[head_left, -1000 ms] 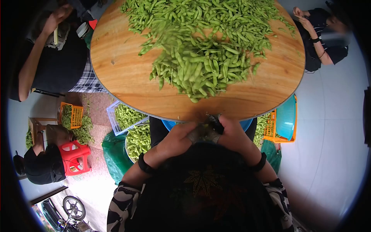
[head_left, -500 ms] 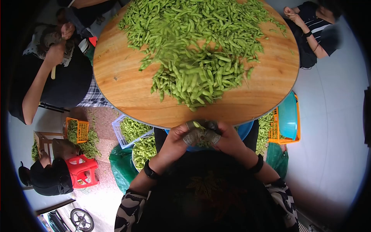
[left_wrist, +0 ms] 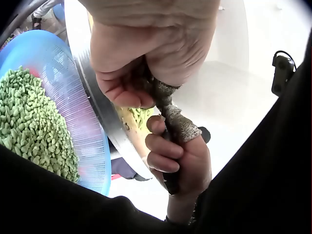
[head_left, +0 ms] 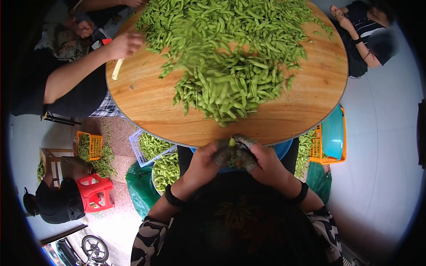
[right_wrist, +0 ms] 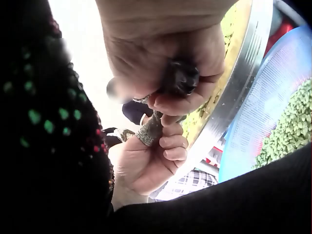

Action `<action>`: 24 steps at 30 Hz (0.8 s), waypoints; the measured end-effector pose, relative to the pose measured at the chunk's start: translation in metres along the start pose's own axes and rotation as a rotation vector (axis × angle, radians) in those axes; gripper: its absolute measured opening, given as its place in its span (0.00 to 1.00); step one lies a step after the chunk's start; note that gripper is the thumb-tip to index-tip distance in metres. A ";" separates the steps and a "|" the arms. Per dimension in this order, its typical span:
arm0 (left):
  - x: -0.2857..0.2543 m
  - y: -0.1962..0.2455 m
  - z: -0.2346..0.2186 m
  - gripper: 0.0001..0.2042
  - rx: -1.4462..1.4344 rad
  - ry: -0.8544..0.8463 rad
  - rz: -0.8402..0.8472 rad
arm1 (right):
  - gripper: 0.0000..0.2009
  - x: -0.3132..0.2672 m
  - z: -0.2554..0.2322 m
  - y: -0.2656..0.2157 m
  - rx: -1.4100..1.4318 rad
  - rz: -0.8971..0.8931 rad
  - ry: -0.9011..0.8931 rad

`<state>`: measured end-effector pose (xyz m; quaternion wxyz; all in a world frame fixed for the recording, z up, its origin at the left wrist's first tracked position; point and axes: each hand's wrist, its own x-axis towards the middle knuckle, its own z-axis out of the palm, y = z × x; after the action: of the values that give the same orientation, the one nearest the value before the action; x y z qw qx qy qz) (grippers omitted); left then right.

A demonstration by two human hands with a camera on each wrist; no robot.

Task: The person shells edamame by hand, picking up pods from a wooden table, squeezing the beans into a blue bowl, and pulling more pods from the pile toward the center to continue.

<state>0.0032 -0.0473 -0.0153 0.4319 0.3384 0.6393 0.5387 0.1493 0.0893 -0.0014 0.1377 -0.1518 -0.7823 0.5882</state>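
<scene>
My left hand (head_left: 203, 163) pinches a green soybean pod (head_left: 232, 142) at the table's near edge. My right hand (head_left: 270, 166) meets it there, fingertips close together. In the left wrist view the right hand's fingers curl round a slender black handle (left_wrist: 170, 181); the kind of tool cannot be told. Its dark end (right_wrist: 184, 78) shows in the palm in the right wrist view. Grey, worn coverings (left_wrist: 183, 126) wrap the thumbs. Below the hands, a blue mesh basket (left_wrist: 63, 83) contains shelled green beans (left_wrist: 34, 124). A heap of pods (head_left: 222, 88) lies on the round wooden table (head_left: 146, 108).
Crates of pods stand beside my legs: a white one (head_left: 138, 153) at left, an orange one (head_left: 316, 148) at right with a teal basket (head_left: 333, 133). Green sacks (head_left: 141, 188) lie near. Other people sit around; one arm (head_left: 84, 73) reaches over the table's left edge.
The pod, first seen at the left thumb half a second ago, now stands more upright between my hands. At left, another person's arm has moved over the table edge with a pale-handled tool.
</scene>
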 end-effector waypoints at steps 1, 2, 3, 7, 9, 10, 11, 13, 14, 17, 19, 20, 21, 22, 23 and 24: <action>0.001 0.000 0.001 0.08 0.081 0.018 0.083 | 0.23 0.001 -0.001 0.000 0.031 0.047 -0.041; 0.002 0.000 0.001 0.08 0.162 0.038 0.166 | 0.23 0.001 -0.001 0.001 0.032 0.051 -0.042; 0.002 0.000 0.001 0.08 0.160 0.038 0.162 | 0.22 0.001 0.000 0.003 0.003 0.031 -0.036; 0.004 0.003 -0.002 0.06 0.616 0.111 0.442 | 0.20 0.006 -0.001 0.004 0.126 0.109 -0.072; 0.003 0.004 -0.003 0.05 0.700 0.112 0.487 | 0.19 0.010 -0.003 0.005 0.274 0.194 -0.135; 0.002 0.005 -0.005 0.06 0.374 0.014 0.293 | 0.18 0.011 -0.003 0.006 0.420 0.274 -0.201; 0.001 0.006 -0.007 0.08 0.049 -0.081 0.098 | 0.18 0.011 -0.005 0.004 0.420 0.275 -0.200; 0.001 -0.002 -0.014 0.07 -0.245 -0.160 -0.056 | 0.16 0.009 -0.010 0.000 0.717 0.504 -0.283; 0.001 -0.005 -0.017 0.07 -0.539 -0.236 -0.209 | 0.16 0.009 -0.011 0.000 0.716 0.504 -0.283; 0.001 -0.007 -0.020 0.08 -0.410 -0.254 -0.255 | 0.17 0.008 -0.006 0.008 0.497 0.360 -0.307; -0.001 -0.012 -0.007 0.07 -0.230 -0.153 -0.055 | 0.18 0.004 0.008 0.018 -0.138 -0.206 0.048; -0.002 -0.014 -0.002 0.06 -0.047 -0.056 0.144 | 0.18 0.001 0.008 0.018 -0.137 -0.207 0.046; -0.003 -0.011 -0.003 0.06 -0.046 -0.055 0.144 | 0.19 -0.001 0.008 0.016 -0.132 -0.149 0.023; -0.003 -0.005 -0.005 0.07 0.207 -0.044 0.220 | 0.20 -0.003 0.006 0.014 -0.126 -0.090 0.000; -0.004 -0.002 -0.007 0.07 0.461 -0.034 0.293 | 0.20 -0.003 0.004 0.012 -0.125 -0.090 0.001; -0.004 -0.003 -0.007 0.07 0.462 -0.036 0.294 | 0.19 -0.002 0.001 0.011 -0.003 0.089 -0.083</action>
<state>-0.0018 -0.0547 -0.0171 0.2716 0.5267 0.6815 0.4294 0.1514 0.0910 -0.0120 0.0788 -0.1621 -0.7807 0.5984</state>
